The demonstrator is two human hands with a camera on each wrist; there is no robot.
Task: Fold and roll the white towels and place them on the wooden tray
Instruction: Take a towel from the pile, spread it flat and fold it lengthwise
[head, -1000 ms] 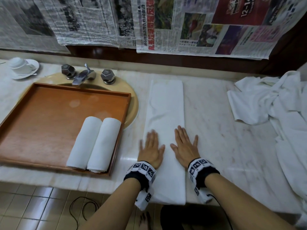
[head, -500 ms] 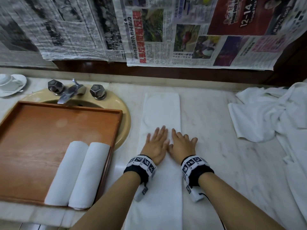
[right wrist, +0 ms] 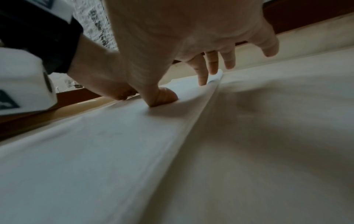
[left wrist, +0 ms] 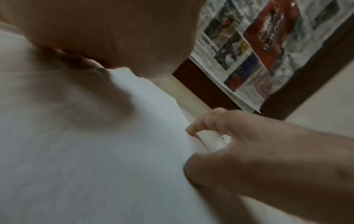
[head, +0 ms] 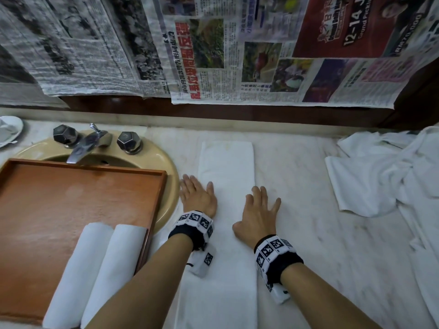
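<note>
The surface carries, far right, a heap of unfolded towels. On the wooden tray, left, lie two rolled towels. The folded towel, centre, awaits rolling; left hand and right hand press flat, fingers spread, at its edges.

A long folded white towel is laid on the pale marble counter. To its left, two rolled white towels are set side by side in the rectangular wooden tray.
</note>
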